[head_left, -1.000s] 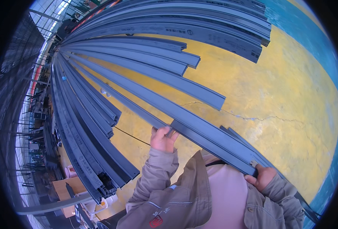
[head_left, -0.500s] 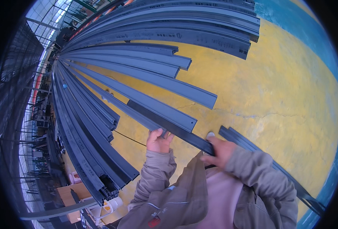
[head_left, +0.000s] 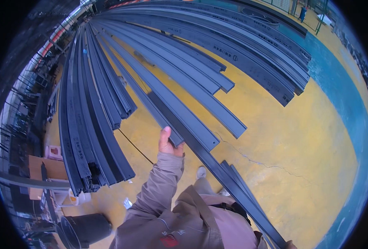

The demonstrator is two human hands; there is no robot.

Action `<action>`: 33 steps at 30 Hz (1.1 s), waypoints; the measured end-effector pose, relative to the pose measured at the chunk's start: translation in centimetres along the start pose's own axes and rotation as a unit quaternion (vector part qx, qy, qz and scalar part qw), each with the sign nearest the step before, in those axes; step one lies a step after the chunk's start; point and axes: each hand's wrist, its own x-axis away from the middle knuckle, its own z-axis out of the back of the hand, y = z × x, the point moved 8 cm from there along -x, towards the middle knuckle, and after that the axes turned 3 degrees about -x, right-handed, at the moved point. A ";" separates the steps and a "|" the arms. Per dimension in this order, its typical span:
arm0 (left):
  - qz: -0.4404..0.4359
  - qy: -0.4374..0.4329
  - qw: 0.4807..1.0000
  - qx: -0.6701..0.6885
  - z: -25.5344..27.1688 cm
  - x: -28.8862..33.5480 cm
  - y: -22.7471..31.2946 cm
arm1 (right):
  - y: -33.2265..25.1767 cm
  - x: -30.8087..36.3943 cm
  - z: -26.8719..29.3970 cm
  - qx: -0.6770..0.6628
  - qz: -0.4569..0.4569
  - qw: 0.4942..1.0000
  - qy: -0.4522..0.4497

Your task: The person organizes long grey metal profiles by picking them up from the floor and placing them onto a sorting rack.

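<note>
My left hand (head_left: 170, 145) is wrapped around the end of a narrow grey profile (head_left: 144, 99), thumb up on its near side and fingers underneath. Right beside it runs a long dark channel bar (head_left: 229, 186), slanting from among the grey profiles down past my body to the lower right. At that bar's near end, my right hand (head_left: 290, 245) shows only in small part at the picture's edge, closed on the bar; most of its fingers are hidden. A wider grey profile (head_left: 192, 126) with a small hole near its end lies on the far side of the dark bar.
Bundled profiles (head_left: 96, 141) fan out on the left, with more long ones (head_left: 250, 68) at the far right. Shorter bars (head_left: 240, 178) lie beneath the dark bar. A black bucket (head_left: 86, 228) and a cardboard box (head_left: 53, 168) stand lower left. The yellow floor (head_left: 292, 137) has a crack.
My right hand has moved down and right to the picture's edge, drawing the dark bar along so more of it shows. My left hand stays at the grey profile's end. The view has shifted.
</note>
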 end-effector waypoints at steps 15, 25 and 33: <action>0.008 -0.015 0.999 0.036 2.7 -1.3 -1.0 | -10.3 -5.8 -1.9 -0.047 0.093 0.991 0.085; 0.012 -0.039 0.994 0.100 1.9 -1.5 -0.4 | -34.1 -11.5 5.0 0.009 0.214 0.964 0.158; 0.014 -0.046 0.990 0.136 1.3 -1.0 0.1 | -31.1 -6.1 7.7 -0.060 0.207 0.974 0.072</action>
